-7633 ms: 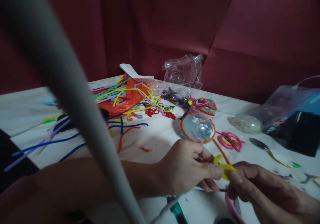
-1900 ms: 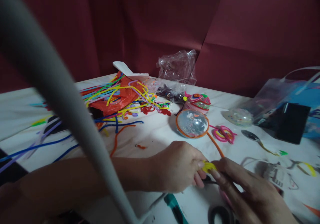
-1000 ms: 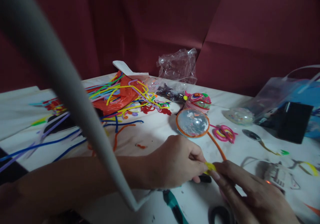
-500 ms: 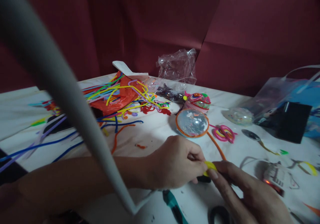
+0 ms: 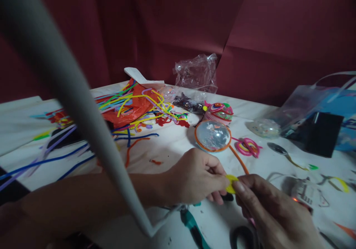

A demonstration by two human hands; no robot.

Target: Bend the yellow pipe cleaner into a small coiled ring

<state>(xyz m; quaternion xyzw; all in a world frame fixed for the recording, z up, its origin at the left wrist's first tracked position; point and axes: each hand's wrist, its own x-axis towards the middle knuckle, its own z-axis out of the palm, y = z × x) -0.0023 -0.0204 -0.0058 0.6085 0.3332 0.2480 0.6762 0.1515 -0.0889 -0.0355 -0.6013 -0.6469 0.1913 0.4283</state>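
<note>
Dark red sheets (image 5: 172, 26) hang behind the white bench (image 5: 174, 143), a crumpled clear bag (image 5: 196, 73) by its far edge. Up front, it's a narrow pinch on both sides: left hand (image 5: 196, 180) and right hand (image 5: 271, 208) hold the yellow piece (image 5: 231, 184) between them, above the bench. Just beyond, an orange-rimmed dome (image 5: 213, 136); coloured pipe cleaners (image 5: 119, 102) sprawl toward the far left corner, a pink loop (image 5: 247, 147) right of the dome.

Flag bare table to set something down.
Bare: between the orange scrap and orange-rimmed dome; a smaller gap between the pink-wrapped ball and clear lump. Crowded: left, around the red bag; front, around the left hand and right hand.
</note>
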